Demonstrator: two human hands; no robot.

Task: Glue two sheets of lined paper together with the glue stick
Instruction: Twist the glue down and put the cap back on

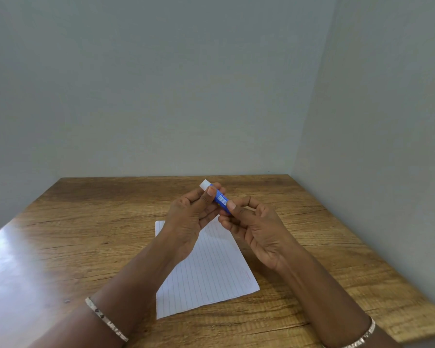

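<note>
Head view shows the glue stick (220,199) held in the air at the middle of the frame, above the far part of the table (86,234) and just beyond the top edge of the lined paper (211,275). The stick is a short blue tube lying on a slant, its upper end pointing to the upper left, with a white barcode label and a spot of yellow print on the side facing the camera. A white tip (204,184) sticks out past the fingers at the upper-left end; whether that is a cap or bare glue cannot be told. The left hand (190,217) grips the upper part of the tube, thumb laid along it and fingers curled round behind. The right hand (256,228) pinches the lower end between thumb and forefinger, its other fingers loosely bent. Most of the blue body is covered by the two thumbs, and its lower end is hidden inside the right hand's pinch. The paper lies flat on the wooden table at centre frame, white with faint ruled lines and turned slightly askew; its upper-left part is covered by the left wrist and forearm, and whether it is one sheet or two stacked cannot be made out. Faint reddish marks near its right edge are too pale to read. A bracelet (106,320) sits on the left wrist and another bracelet (364,335) on the right, partly cut off by the bottom edge.
</note>
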